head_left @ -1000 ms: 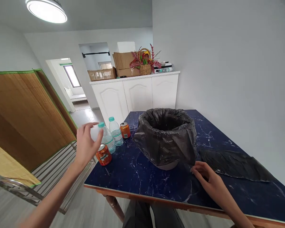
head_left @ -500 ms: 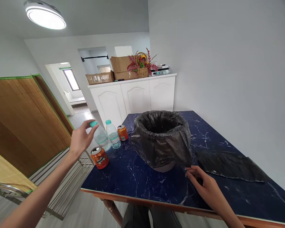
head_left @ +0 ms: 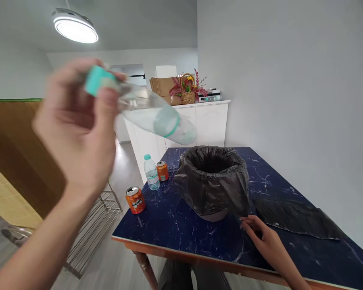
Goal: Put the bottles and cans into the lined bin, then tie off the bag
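Observation:
My left hand [head_left: 78,117] is raised at the upper left, gripping a clear plastic bottle [head_left: 145,110] by its neck and teal cap. The bottle is tilted, its base pointing right and down above the far side of the table; motion blurs it. A bin [head_left: 214,216] lined with a black bin bag [head_left: 213,187] stands on the table. My right hand [head_left: 261,237] rests low by the bin, thumb and fingers pinched on the bag's hanging corner. A second bottle [head_left: 151,173] stands upright beside an orange can [head_left: 162,171]. Another orange can [head_left: 135,200] stands nearer.
A flat black plastic bag [head_left: 299,217] lies on the right of the dark blue marbled table [head_left: 187,237]. A wall bounds the right side. Behind stands a white cabinet [head_left: 210,121] with cardboard and a flower basket [head_left: 188,96]. A metal rack [head_left: 92,221] is at left.
My left hand has lifted the bottle off the table, up and toward the right, tipping it sideways. My right hand stays by the bag's corner. The view has shifted slightly.

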A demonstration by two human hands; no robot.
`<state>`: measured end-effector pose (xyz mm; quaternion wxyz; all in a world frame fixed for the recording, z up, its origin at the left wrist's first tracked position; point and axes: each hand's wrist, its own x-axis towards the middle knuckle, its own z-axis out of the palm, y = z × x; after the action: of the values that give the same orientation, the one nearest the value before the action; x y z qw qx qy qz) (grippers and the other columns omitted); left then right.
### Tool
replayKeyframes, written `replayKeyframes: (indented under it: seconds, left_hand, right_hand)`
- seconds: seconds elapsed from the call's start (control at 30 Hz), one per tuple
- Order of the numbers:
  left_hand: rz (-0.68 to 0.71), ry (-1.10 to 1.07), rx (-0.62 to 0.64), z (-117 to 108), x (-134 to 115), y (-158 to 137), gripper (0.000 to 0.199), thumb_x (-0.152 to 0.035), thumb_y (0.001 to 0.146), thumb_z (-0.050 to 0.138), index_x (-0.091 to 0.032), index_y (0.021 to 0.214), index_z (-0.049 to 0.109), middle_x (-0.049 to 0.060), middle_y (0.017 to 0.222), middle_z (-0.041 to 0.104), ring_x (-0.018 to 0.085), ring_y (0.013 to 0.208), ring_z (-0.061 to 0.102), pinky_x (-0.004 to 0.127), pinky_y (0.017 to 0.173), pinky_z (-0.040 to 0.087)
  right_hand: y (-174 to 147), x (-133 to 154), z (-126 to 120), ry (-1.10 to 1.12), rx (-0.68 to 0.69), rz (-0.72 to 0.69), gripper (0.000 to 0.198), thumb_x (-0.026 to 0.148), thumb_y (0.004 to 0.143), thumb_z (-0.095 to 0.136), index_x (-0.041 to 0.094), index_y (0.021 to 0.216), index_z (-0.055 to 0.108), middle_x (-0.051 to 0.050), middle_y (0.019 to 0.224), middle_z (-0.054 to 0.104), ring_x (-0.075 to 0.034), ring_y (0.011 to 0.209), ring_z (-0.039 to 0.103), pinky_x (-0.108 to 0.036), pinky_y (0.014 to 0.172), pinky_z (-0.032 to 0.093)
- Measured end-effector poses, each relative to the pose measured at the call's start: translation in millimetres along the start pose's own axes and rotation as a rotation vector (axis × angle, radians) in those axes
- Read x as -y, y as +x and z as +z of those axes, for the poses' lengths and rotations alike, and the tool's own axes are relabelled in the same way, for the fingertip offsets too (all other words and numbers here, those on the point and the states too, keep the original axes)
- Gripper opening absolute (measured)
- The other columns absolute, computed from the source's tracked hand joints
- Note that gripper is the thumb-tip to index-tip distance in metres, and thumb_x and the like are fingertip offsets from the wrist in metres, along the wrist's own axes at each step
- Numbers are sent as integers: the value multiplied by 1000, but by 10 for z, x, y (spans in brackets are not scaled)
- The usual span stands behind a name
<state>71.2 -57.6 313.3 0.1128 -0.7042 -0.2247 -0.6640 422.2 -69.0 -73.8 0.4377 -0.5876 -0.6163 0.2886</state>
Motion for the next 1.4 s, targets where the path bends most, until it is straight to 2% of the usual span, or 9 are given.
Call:
replayKeyframes:
  seconds: [0.07,0.17,0.33,0.6,0.87,1.03,1.2,1.3,1.4]
  left_hand:
    - [-9,-159,66,306,6,-78,29,-39,103,71,-25,129,65,2,123,74,22,120,73,44,104,63]
    - [-179,-257,216,697,143,-308,25,-34,101,73,-26,125,67,4,119,79,22,116,76,41,100,65]
    - [-407,-281,407,1007,541,-598,31,-40,98,74,-23,124,69,7,123,80,25,117,76,42,103,63]
    - [-429,-79,745,1013,784,-654,35,-49,97,72,-29,125,70,5,129,79,28,128,71,45,109,56]
    - [-387,43,1005,1118,909,-626,35,-51,90,76,-27,115,77,6,121,81,31,121,73,42,95,60]
    - [-399,99,1099,1182,941,-559,39,-56,85,79,-26,110,81,9,117,83,33,115,76,40,86,63]
    - [-391,93,1072,1130,921,-590,59,-70,97,57,-26,133,72,10,139,74,33,117,75,42,93,61]
    - [-483,57,979,1034,962,-758,71,-74,102,42,-30,157,52,9,159,59,33,137,64,43,105,57]
    - [-552,68,951,904,1067,-976,70,-74,106,30,-36,163,45,4,167,49,31,149,54,44,112,53]
  right_hand:
    - [17,2,8,13,5,-4,45,65,100,56,27,118,71,-12,119,80,-28,101,78,-32,74,63]
    - [32,15,24,14,-20,-34,44,64,100,57,26,117,70,-12,118,79,-28,101,78,-32,76,63]
    - [28,30,49,18,-50,-65,42,61,102,56,25,116,70,-11,114,80,-27,98,77,-32,77,61]
    - [15,114,17,46,-16,-68,40,59,104,54,26,118,70,-9,104,79,-25,94,77,-31,75,59]
    - [20,126,34,59,14,-43,41,62,104,50,27,116,67,-8,101,78,-25,92,75,-33,75,57]
    - [42,153,30,70,31,-25,43,66,103,49,28,112,66,-8,97,77,-25,84,74,-31,64,55]
    - [46,183,32,58,0,-64,43,66,101,52,28,109,68,-7,93,77,-24,78,74,-30,62,55]
    - [44,181,37,63,-13,-69,41,64,102,53,28,109,68,-7,93,78,-24,80,75,-30,63,56]
    - [38,181,34,66,-17,-67,40,63,101,54,27,109,69,-7,93,78,-25,82,76,-31,66,58]
